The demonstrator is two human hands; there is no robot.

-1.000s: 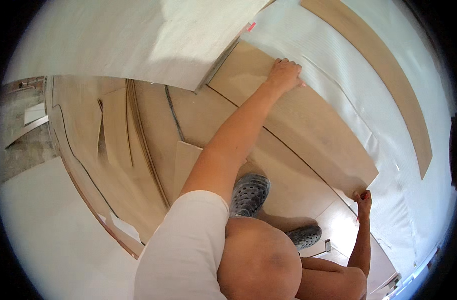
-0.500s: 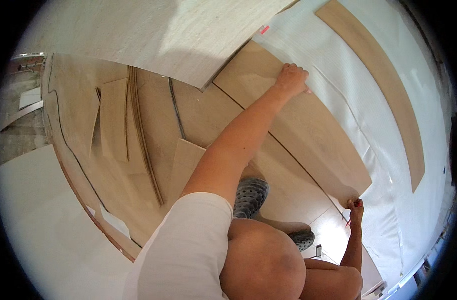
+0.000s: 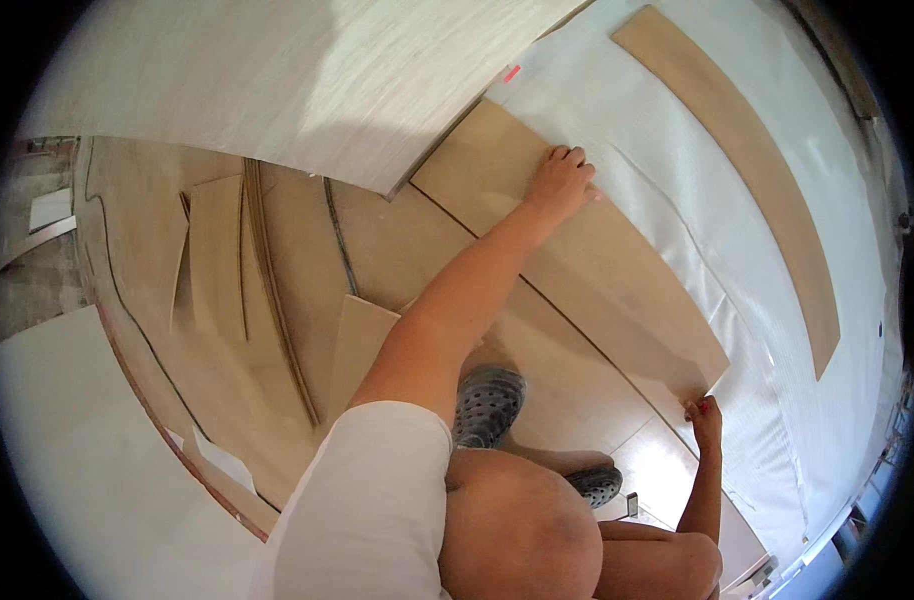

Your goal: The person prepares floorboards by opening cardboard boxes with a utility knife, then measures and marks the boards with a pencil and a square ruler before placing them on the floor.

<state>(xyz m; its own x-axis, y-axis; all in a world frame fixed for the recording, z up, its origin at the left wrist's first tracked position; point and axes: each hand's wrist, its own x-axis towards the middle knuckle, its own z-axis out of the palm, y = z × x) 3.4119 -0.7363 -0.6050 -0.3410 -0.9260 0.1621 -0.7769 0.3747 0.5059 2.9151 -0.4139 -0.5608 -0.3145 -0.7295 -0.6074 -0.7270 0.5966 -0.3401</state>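
Note:
A long wood-look floor plank [image 3: 607,255] lies diagonally before me, a dark gap running between it and the laid flooring [image 3: 552,350]. My left hand [image 3: 562,182] rests across the plank toward its far end, fingers curled over the edge beside the white underlay. At the plank's near right corner is my right hand [image 3: 705,420], its fingers pinched together around a small red thing. Only a bit of red shows between those fingers; its kind is hidden now.
White underlay sheet [image 3: 777,420] spreads to the right, with another plank [image 3: 747,150] loose on it. A pale panel [image 3: 227,80] juts in at upper left. Loose board pieces [image 3: 217,260] lie left. My grey clogs [image 3: 490,405] stand on the flooring.
The whole view has shifted slightly. My left hand's fingers have spread a little at the plank's edge. The thin red end below my right hand no longer shows.

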